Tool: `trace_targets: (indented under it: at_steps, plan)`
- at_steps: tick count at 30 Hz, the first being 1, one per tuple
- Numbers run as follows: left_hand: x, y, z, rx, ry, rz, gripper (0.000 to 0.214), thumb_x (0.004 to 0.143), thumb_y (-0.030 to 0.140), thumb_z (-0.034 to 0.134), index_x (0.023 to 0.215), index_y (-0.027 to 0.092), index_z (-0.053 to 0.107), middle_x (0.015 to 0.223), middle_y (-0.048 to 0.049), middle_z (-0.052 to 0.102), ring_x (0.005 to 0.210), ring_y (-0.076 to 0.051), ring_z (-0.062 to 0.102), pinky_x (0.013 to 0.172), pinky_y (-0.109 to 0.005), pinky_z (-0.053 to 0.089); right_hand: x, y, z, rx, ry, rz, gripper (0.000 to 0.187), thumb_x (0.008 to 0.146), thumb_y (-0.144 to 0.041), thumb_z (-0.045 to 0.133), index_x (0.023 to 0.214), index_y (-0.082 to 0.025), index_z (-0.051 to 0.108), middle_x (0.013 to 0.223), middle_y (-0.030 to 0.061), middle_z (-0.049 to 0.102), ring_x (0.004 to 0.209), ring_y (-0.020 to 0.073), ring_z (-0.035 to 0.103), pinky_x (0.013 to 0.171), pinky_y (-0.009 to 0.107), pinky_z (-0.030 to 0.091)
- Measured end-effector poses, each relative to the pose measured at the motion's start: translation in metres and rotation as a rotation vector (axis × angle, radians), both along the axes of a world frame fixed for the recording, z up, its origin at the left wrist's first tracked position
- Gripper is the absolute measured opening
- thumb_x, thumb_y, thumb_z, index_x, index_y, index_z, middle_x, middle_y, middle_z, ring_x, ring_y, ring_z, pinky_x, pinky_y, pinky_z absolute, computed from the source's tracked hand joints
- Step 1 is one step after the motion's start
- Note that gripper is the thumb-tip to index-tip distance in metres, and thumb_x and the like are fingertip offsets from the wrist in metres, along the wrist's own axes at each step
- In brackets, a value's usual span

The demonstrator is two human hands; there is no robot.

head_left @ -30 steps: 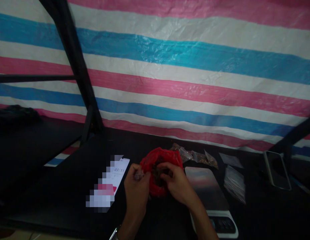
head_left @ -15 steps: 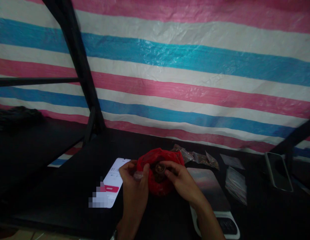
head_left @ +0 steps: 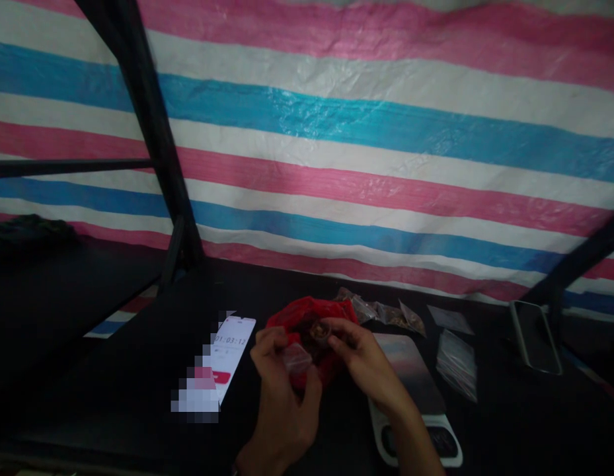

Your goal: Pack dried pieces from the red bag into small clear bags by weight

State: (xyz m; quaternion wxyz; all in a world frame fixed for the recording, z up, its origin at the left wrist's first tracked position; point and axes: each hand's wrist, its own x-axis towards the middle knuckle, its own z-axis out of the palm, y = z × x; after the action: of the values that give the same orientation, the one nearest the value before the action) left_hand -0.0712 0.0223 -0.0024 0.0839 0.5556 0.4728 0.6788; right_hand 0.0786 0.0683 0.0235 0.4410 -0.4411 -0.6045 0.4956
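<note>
A red plastic bag point(head_left: 331, 308) lies with its mouth gaping, dark brown bits inside. Over its opening my right hand point(head_left: 359, 350) pinches a small clear cup point(head_left: 320, 329) that holds brown pieces. My left hand point(head_left: 281, 377), at the bag's near left side, has its fingers closed on a small clear zip bag point(head_left: 297, 357). The zip bag sits beside the cup, in front of the red plastic. Just right of the red bag, a white kitchen scale point(head_left: 416, 377) is partly covered by my right forearm.
Filled small bags point(head_left: 386, 313) lie behind the scale. To its right are a stack of clear zip bags point(head_left: 458, 363) and a dark phone point(head_left: 536, 337). A lit phone point(head_left: 232, 350) showing a timer lies left. Behind the black table point(head_left: 153, 396) hangs a striped plastic sheet point(head_left: 336, 172).
My left hand has moved right and towards me, bringing the clear zip bag closer to the cup. My right hand still holds the cup over the red bag. The view has shifted slightly.
</note>
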Motion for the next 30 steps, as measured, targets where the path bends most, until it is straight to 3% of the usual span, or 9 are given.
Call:
trace_targets:
  at_steps: [5,9,12,17,20,25,30]
  plan:
    - [0.006,0.01,-0.001,-0.169,-0.13,-0.099,0.019,0.091,0.024,0.066,0.105,0.026,0.055,0.105,-0.004,0.062,0.098,-0.022,0.067,0.088,-0.037,0.058,0.007,-0.005,0.007,0.03,0.008,-0.046,0.033,0.088,-0.037,0.072,0.117,-0.023,0.077,0.125,0.0096,0.08,0.117,0.0289,0.073,0.109,0.047,0.052]
    - [0.004,0.014,-0.002,-0.194,-0.04,-0.135,0.016,0.095,0.027,0.064,0.111,0.027,0.068,0.112,-0.0058,0.074,0.109,-0.025,0.07,0.099,-0.041,0.057,0.011,-0.009,0.011,0.044,0.09,-0.084,0.037,0.089,-0.045,0.075,0.12,-0.025,0.076,0.128,0.0084,0.079,0.121,0.0285,0.072,0.111,0.046,0.051]
    - [0.003,0.014,-0.003,-0.177,0.081,-0.129,0.027,0.102,0.029,0.055,0.121,0.029,0.073,0.122,-0.0076,0.076,0.118,-0.027,0.068,0.106,-0.047,0.053,0.01,-0.01,0.013,0.049,0.145,-0.083,0.038,0.09,-0.05,0.076,0.12,-0.027,0.075,0.127,0.0077,0.079,0.122,0.0281,0.072,0.111,0.045,0.051]
    - [0.003,0.014,-0.006,-0.297,0.226,-0.207,0.048,0.105,0.028,0.041,0.147,0.032,0.064,0.133,-0.0111,0.074,0.126,-0.031,0.066,0.111,-0.058,0.046,0.004,-0.009,0.012,0.047,0.207,-0.068,0.041,0.09,-0.053,0.077,0.121,-0.027,0.07,0.127,0.0089,0.078,0.122,0.028,0.072,0.107,0.044,0.054]
    - [0.003,0.013,-0.007,-0.395,0.18,-0.278,0.051,0.107,0.031,0.038,0.156,0.034,0.054,0.14,-0.0106,0.071,0.133,-0.032,0.062,0.118,-0.064,0.037,0.003,-0.009,0.011,0.041,0.219,-0.052,0.038,0.092,-0.051,0.072,0.122,-0.027,0.068,0.128,0.0091,0.077,0.119,0.0275,0.073,0.103,0.043,0.056]
    - [0.008,0.016,-0.012,-0.459,-0.094,-0.295,0.051,0.103,0.031,0.047,0.154,0.024,0.044,0.143,-0.0159,0.065,0.135,-0.031,0.059,0.114,-0.059,0.045,0.006,-0.008,0.007,0.048,0.171,0.003,0.03,0.093,-0.039,0.068,0.121,-0.027,0.066,0.128,0.0076,0.076,0.124,0.0251,0.07,0.11,0.041,0.051]
    - [0.013,0.019,-0.009,-0.481,-0.059,-0.213,0.05,0.09,0.041,0.069,0.133,0.02,0.054,0.131,-0.0159,0.065,0.125,-0.035,0.06,0.11,-0.06,0.046,0.012,-0.009,0.004,0.035,0.13,0.007,0.029,0.092,-0.032,0.068,0.121,-0.028,0.066,0.126,0.0061,0.076,0.124,0.0236,0.069,0.113,0.04,0.049]
